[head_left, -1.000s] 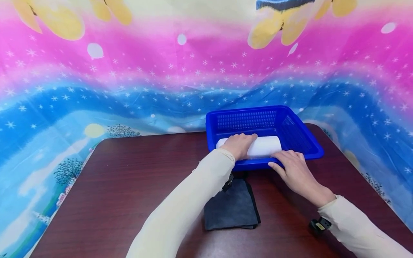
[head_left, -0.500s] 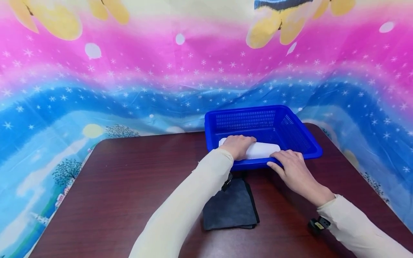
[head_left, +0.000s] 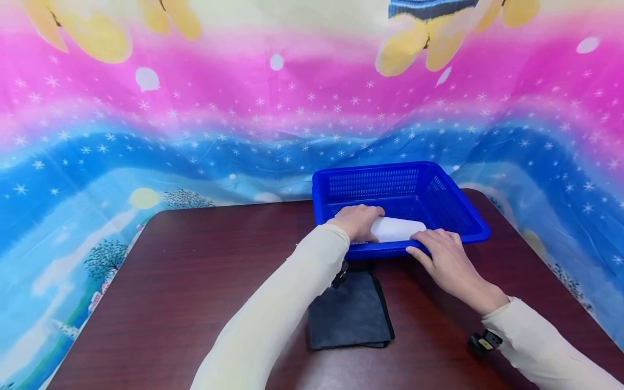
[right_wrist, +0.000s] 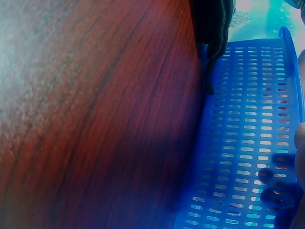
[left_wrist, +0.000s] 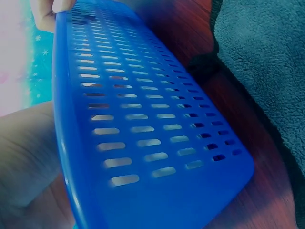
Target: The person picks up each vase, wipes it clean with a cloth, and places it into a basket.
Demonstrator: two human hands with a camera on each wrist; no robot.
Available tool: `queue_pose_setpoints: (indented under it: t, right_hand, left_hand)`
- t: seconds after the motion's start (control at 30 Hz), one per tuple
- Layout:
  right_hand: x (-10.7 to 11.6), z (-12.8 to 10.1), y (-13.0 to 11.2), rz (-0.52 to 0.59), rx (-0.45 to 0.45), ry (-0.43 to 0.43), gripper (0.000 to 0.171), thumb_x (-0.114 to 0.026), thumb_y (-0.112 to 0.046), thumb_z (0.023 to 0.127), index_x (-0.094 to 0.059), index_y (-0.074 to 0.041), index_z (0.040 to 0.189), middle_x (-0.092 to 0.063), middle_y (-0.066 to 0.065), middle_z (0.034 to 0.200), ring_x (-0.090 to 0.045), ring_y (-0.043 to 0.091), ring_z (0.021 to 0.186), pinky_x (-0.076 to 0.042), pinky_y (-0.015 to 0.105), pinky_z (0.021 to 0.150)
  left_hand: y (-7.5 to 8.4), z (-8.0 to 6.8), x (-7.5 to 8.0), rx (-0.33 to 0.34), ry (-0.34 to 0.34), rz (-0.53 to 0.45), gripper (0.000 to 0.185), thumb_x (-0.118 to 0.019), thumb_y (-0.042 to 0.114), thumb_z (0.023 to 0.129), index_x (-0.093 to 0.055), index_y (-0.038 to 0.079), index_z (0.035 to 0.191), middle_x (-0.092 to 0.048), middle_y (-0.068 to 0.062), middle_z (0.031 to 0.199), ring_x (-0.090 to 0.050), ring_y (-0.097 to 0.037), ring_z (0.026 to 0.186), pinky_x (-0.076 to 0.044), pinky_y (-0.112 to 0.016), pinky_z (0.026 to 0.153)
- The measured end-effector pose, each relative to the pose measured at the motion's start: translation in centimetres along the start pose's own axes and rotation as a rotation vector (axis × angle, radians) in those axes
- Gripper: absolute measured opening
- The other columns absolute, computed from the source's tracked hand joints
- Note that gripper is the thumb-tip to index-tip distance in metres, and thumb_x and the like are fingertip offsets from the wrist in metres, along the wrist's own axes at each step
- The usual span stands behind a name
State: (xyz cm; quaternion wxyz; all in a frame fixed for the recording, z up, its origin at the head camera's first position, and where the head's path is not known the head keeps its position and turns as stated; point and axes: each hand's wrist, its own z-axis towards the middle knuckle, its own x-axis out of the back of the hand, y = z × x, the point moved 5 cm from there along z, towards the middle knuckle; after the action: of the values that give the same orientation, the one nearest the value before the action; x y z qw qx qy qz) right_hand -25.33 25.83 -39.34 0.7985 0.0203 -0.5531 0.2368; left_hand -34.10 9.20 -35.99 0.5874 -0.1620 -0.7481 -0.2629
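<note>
In the head view, a white, smooth, roll-shaped thing (head_left: 397, 229) lies in the blue plastic basket (head_left: 465, 208), along its front wall. My left hand (head_left: 358, 221) reaches in over the front rim and grips the left part of this white thing, hiding that end. At the front right, my right hand (head_left: 446, 260) holds the basket's rim, fingers over the inside and thumb outside. The left wrist view shows the slotted basket wall (left_wrist: 143, 114) with part of the left hand (left_wrist: 28, 162) behind the rim. Fingers of the right hand (right_wrist: 300, 148) show at the right wrist view's edge.
A folded dark grey cloth (head_left: 348, 314) with black edging lies on the brown wooden table (head_left: 170, 281), in front of the basket. Behind the table hangs a printed pink and blue curtain (head_left: 219, 108), close to the basket's back.
The white thing sits lower, nearer the front wall, and looks narrower; its left end is now behind the left hand, which has shifted slightly left. The right hand stays on the rim.
</note>
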Motion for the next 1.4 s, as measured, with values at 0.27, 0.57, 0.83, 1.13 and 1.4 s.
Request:
queue_pose_setpoints:
  t: [0.27, 0.57, 0.83, 1.13, 1.4]
  right_hand:
    - [-0.1, 0.1, 0.2, 0.003, 0.014, 0.018, 0.023, -0.064, -0.025, 0.099, -0.067, -0.008, 0.115, -0.072, 0.015, 0.112, -0.058, 0.037, 0.108, -0.035, 0.058, 0.092]
    - [-0.2, 0.2, 0.2, 0.008, 0.023, 0.020, 0.022, -0.063, -0.025, 0.100, -0.067, -0.009, 0.115, -0.073, 0.013, 0.111, -0.059, 0.036, 0.108, -0.035, 0.058, 0.091]
    - [-0.1, 0.4, 0.4, 0.003, 0.009, -0.016, 0.025, -0.063, -0.027, 0.100, -0.066, -0.009, 0.118, -0.072, 0.015, 0.115, -0.058, 0.038, 0.112, -0.035, 0.059, 0.093]
    - [-0.1, 0.5, 0.6, -0.001, -0.007, -0.046, 0.028, -0.063, -0.030, 0.100, -0.066, -0.009, 0.119, -0.071, 0.016, 0.119, -0.058, 0.039, 0.116, -0.036, 0.060, 0.096]
    - [0.2, 0.4, 0.5, -0.002, -0.015, -0.059, 0.030, -0.062, -0.031, 0.101, -0.066, -0.009, 0.120, -0.071, 0.017, 0.120, -0.058, 0.040, 0.117, -0.036, 0.060, 0.097]
  left_hand:
    - [0.0, 0.0, 0.3, 0.002, 0.006, 0.013, 0.062, -0.073, 0.043, 0.091, -0.052, 0.024, 0.146, -0.060, 0.002, 0.144, -0.058, -0.016, 0.129, -0.043, -0.039, 0.116]
    - [-0.1, 0.1, 0.5, 0.006, 0.008, 0.006, 0.064, -0.072, 0.046, 0.091, -0.050, 0.024, 0.148, -0.058, 0.003, 0.147, -0.056, -0.017, 0.133, -0.041, -0.040, 0.117]
    - [0.2, -0.1, 0.8, 0.008, 0.019, 0.002, 0.062, -0.068, 0.046, 0.094, -0.049, 0.026, 0.148, -0.058, 0.004, 0.148, -0.055, -0.017, 0.136, -0.041, -0.041, 0.118]
    - [0.4, -0.2, 0.9, -0.034, 0.068, 0.017, 0.057, -0.064, 0.046, 0.097, -0.050, 0.024, 0.148, -0.059, 0.003, 0.146, -0.056, -0.016, 0.135, -0.044, -0.038, 0.116]
    - [-0.7, -1.1, 1.1, -0.039, 0.118, -0.018, 0.055, -0.063, 0.044, 0.099, -0.050, 0.022, 0.147, -0.059, 0.003, 0.146, -0.056, -0.016, 0.135, -0.044, -0.037, 0.115]
